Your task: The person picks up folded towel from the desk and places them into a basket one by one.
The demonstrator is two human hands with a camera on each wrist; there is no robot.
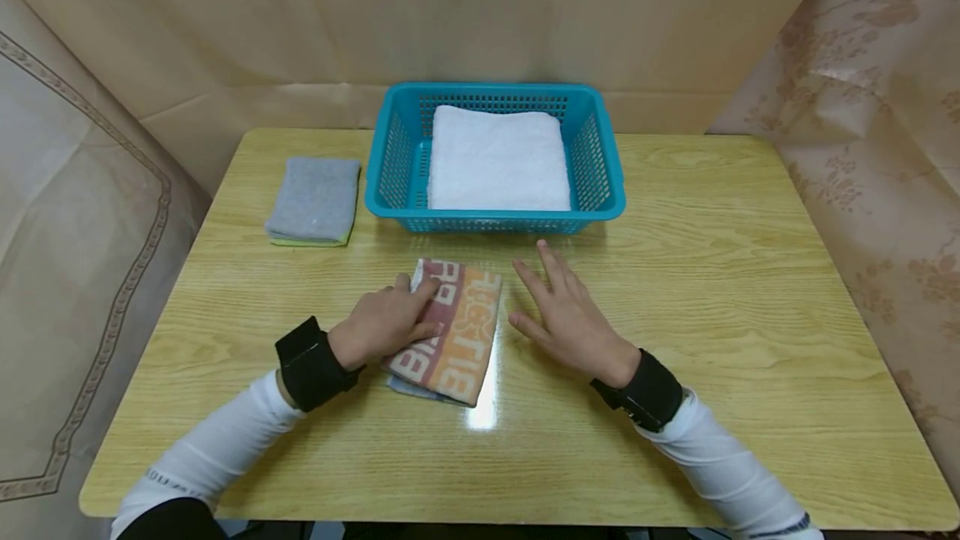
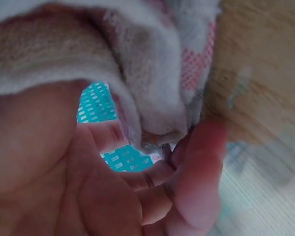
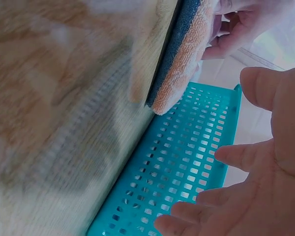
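Note:
A folded towel (image 1: pixel 467 340) with orange and dusty-red stripes and pale lettering lies on the table in front of the basket. My left hand (image 1: pixel 386 319) holds its left edge, thumb and a finger on top. In the left wrist view the fingers (image 2: pixel 199 182) curl round the folded layers of the towel (image 2: pixel 155 93). Just right of the towel, my right hand (image 1: pixel 566 319) hovers with spread fingers, apart from it and holding nothing. The right wrist view shows the towel's thick edge (image 3: pixel 179 64), its blue underside against the table.
A teal perforated basket (image 1: pixel 495 213) stands at the back of the wooden table (image 1: pixel 735 290), with a folded white towel (image 1: pixel 498 161) inside. Left of it lies a folded grey cloth (image 1: pixel 315 198) with a green lower edge. Draped fabric (image 1: pixel 480 23) hangs behind the table.

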